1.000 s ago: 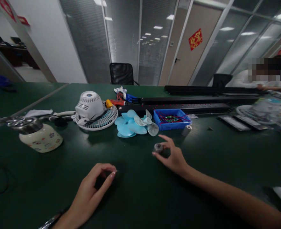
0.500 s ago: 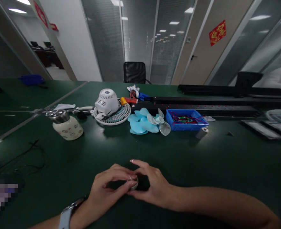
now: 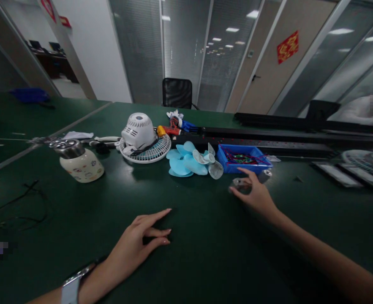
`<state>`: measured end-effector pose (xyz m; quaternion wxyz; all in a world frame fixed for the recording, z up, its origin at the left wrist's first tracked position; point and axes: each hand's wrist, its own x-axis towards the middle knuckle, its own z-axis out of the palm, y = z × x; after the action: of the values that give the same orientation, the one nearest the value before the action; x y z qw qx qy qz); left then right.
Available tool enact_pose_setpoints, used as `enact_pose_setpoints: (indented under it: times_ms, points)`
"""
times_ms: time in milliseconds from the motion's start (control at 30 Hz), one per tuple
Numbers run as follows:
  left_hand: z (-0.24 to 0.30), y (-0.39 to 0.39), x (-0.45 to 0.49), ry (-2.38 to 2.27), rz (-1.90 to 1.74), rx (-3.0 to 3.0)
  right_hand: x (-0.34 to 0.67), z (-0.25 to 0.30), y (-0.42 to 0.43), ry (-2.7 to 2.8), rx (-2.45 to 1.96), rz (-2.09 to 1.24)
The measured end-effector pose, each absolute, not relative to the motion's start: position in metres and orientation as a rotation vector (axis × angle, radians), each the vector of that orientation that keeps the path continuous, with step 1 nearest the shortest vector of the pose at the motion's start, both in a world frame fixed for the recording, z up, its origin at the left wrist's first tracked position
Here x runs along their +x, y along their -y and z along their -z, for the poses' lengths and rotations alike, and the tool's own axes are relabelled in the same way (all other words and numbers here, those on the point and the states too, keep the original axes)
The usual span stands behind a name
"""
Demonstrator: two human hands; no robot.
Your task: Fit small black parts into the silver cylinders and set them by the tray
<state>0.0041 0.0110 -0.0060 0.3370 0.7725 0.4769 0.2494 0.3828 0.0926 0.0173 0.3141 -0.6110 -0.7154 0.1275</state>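
Observation:
My left hand (image 3: 138, 236) rests low over the green tabletop (image 3: 199, 236), fingers stretched out and apart, holding nothing. Between the thumb and fingers of my right hand (image 3: 257, 194) is a small grey cylindrical part (image 3: 238, 184), possibly a little motor; blur keeps its kind unclear. A similar silver cylinder (image 3: 265, 175) stands just behind that hand, partly covered by it. Close by, in front of the black rails, is a blue tray (image 3: 246, 168) with red and green wires inside. Left of the tray lie blue fan blades (image 3: 186, 160) and a clear fan blade set (image 3: 216, 169).
A white fan housing (image 3: 138, 131) sits on its grille, with a red drill (image 3: 172, 128) behind. A cream bottle (image 3: 81, 164) stands at left near a black cable (image 3: 31, 202). Long black rails (image 3: 268, 137) cross the back. Another person's white sleeve (image 3: 357, 112) shows far right.
My hands were together at the small round part in front of me. They have separated: the right has moved forward and right beside the tray, while the left has opened.

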Motion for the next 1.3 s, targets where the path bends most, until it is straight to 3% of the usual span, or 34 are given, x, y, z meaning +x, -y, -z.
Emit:
enact_pose_setpoints:
  times_ms: [167, 333, 400, 567, 767, 867, 1067, 1300]
  points:
    - [0.005, -0.011, 0.003, -1.250, -0.688, 1.944, 0.420, -0.017, -0.124, 1.726, -1.818, -0.008]
    - [-0.004, -0.018, 0.001, -1.453, -1.041, 1.593, 0.363, -0.027, -0.079, 1.946, -1.532, 0.474]
    - [-0.006, -0.021, 0.001, -1.541, -1.160, 1.482, 0.324, -0.028, -0.061, 2.147, -1.361, 0.339]
    - [-0.001, -0.023, 0.001, -1.502, -1.180, 1.495, 0.242, -0.012, -0.048, 2.522, -0.900, -0.392]
    - [0.003, -0.023, -0.001, -1.497, -1.135, 1.517, 0.219, 0.002, -0.046, 2.512, -0.768, -0.459]
    - [0.002, -0.023, -0.001, -1.500, -1.105, 1.526, 0.254, -0.015, -0.058, 2.426, -0.892, -0.314]
    - [-0.001, -0.023, 0.002, -1.468, -1.059, 1.543, 0.394, -0.050, -0.114, 1.847, -1.581, 0.540]
    - [-0.002, -0.022, 0.003, -1.455, -1.061, 1.579, 0.439, -0.029, -0.132, 1.923, -1.787, 0.511]
